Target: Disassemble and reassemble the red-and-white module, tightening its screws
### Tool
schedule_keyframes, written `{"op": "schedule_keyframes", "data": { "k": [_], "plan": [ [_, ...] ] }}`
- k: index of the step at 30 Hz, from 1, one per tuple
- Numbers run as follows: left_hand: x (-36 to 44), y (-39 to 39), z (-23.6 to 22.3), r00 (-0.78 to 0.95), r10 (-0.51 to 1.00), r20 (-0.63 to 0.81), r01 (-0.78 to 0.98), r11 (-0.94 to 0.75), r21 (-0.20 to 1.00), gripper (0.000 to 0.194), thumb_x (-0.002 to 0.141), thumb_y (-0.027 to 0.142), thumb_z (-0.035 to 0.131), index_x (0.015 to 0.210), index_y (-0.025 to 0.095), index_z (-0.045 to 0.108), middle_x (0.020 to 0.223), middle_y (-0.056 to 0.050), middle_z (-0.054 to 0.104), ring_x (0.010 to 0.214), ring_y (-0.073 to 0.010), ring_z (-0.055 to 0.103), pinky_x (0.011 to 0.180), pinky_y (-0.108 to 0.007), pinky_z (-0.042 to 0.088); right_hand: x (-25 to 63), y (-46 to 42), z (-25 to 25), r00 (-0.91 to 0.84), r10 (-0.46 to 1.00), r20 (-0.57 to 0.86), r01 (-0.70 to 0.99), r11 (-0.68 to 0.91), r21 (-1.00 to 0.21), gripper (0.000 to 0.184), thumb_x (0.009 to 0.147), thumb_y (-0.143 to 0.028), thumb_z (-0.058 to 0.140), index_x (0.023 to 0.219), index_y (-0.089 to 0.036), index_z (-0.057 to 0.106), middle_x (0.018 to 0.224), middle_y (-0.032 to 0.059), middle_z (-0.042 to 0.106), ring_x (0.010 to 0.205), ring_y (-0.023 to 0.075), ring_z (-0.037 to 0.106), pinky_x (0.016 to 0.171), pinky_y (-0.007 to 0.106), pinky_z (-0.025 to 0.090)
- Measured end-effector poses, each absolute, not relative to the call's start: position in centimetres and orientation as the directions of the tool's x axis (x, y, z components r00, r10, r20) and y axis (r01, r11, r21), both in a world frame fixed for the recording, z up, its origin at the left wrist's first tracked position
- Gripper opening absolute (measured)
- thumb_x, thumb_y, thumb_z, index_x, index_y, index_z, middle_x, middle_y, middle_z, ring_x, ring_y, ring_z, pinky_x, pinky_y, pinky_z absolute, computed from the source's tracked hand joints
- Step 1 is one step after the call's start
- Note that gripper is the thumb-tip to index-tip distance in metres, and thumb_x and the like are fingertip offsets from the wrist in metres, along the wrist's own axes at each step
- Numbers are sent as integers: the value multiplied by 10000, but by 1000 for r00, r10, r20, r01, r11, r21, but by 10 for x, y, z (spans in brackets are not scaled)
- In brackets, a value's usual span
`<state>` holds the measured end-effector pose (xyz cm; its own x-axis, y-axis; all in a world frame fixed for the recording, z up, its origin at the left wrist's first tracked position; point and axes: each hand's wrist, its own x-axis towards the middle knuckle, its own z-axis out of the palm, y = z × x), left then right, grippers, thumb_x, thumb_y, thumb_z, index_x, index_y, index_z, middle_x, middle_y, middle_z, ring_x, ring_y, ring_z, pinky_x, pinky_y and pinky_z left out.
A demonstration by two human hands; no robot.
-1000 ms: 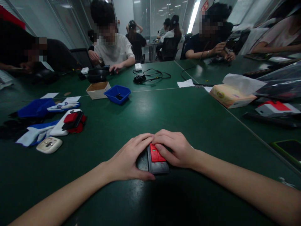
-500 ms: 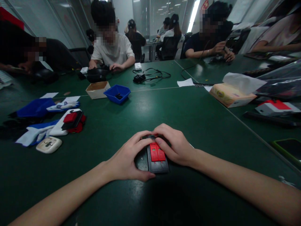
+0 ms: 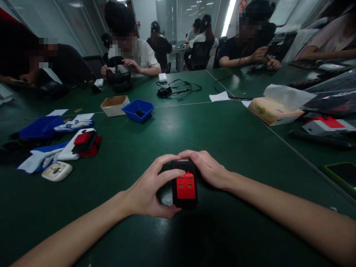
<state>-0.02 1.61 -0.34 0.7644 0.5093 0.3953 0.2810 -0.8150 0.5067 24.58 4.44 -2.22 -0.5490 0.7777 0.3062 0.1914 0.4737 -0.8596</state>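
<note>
A black-and-red electrical module (image 3: 185, 186), with two red sections and small green windows, stands low over the table in front of me. My left hand (image 3: 151, 185) grips it from the left: the thumb is at its near lower corner, one finger lies at the top of the red part, and another reaches to the far edge. My right hand (image 3: 209, 168) is closed around the far right corner, its fingertips meeting the left ones there. The module's underside and the right fingertips' exact contact are hidden.
Left on the green table lie blue-and-white gloves (image 3: 44, 157), another red-and-black unit (image 3: 86, 144) and a beige device (image 3: 57, 171). Ahead stand a cardboard box (image 3: 114, 106) and a blue bin (image 3: 138, 111). A tissue pack (image 3: 274, 111) sits right. Several people work around the table.
The module has turned squarer to me, its red face moving slightly down. My right thumb has left the red part and moved to the far edge. A person opposite has lifted a dark headset.
</note>
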Motion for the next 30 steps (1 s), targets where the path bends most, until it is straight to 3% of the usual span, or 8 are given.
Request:
{"op": "schedule_keyframes", "data": {
  "k": [4, 7, 10, 14, 18, 23, 27, 30],
  "plan": [
    [1, 14, -3, 753, 525, 397, 286, -805, 520, 950, 657, 291, 855, 1473, 332, 371, 1543, -146, 345, 1399, -421, 436, 1114, -573, 462, 247, 43, -24, -547, 792, 273, 188, 434, -881, 618, 1081, -624, 263, 1158, -194, 701, 1031, 68, 759, 939, 206, 711, 840, 336, 525],
    [3, 13, -3, 743, 541, 393, 293, -792, 536, 937, 647, 269, 846, 1458, 321, 381, 1533, -148, 377, 1402, -415, 443, 1134, -575, 436, 247, 42, -25, -527, 813, 246, 185, 393, -901, 634, 1064, -654, 278, 1160, -183, 690, 809, 39, 727, 660, 167, 675, 637, 290, 522],
    [2, 15, -5, 711, 600, 367, 326, -744, 584, 894, 654, 282, 841, 1433, 305, 403, 1551, -154, 384, 1412, -416, 442, 1150, -584, 414, 247, 43, -26, -500, 839, 215, 179, 342, -922, 613, 1060, -647, 309, 1191, -155, 652, 588, -32, 598, 431, 126, 552, 450, 241, 436],
    [1, 18, -6, 603, 714, 355, 395, -654, 645, 607, 740, 296, 787, 1280, 248, 513, 1473, -160, 490, 1361, -380, 508, 1136, -565, 438, 245, 45, -25, -483, 852, 201, 186, 324, -927, 487, 1030, -583, 472, 1141, -143, 646, 540, -69, 530, 380, 102, 496, 386, 209, 360],
    [3, 19, -7, 617, 677, 401, 399, -708, 582, 229, 864, 254, 701, 1076, 220, 622, 1395, -137, 568, 1323, -328, 548, 1131, -518, 461, 244, 45, -23, -502, 825, 258, 202, 403, -893, 330, 933, -463, 682, 1052, -156, 702, 632, -40, 587, 508, 98, 523, 489, 216, 399],
    [3, 19, -11, 610, 686, 395, 429, -706, 563, 535, 891, 284, 687, 1393, 239, 510, 1449, -158, 531, 1339, -332, 548, 1124, -522, 476, 244, 45, -20, -537, 793, 288, 203, 453, -868, 290, 940, -428, 682, 1058, -163, 696, 716, -18, 617, 598, 113, 544, 574, 238, 446],
    [4, 19, -12, 573, 731, 370, 471, -664, 581, 581, 877, 333, 709, 1409, 234, 497, 1464, -163, 538, 1362, -345, 541, 1145, -540, 462, 245, 47, -22, -557, 779, 287, 197, 460, -866, 361, 937, -483, 684, 1126, -177, 655, 743, -28, 575, 621, 117, 530, 573, 230, 455],
    [4, 20, -13, 499, 791, 353, 533, -601, 595, 621, 876, 337, 691, 1441, 214, 464, 1520, -177, 512, 1417, -352, 504, 1176, -566, 430, 247, 51, -26, -565, 775, 284, 193, 459, -867, 519, 875, -577, 731, 1197, -186, 615, 998, 42, 619, 681, 120, 551, 607, 249, 507]
  ]
}}
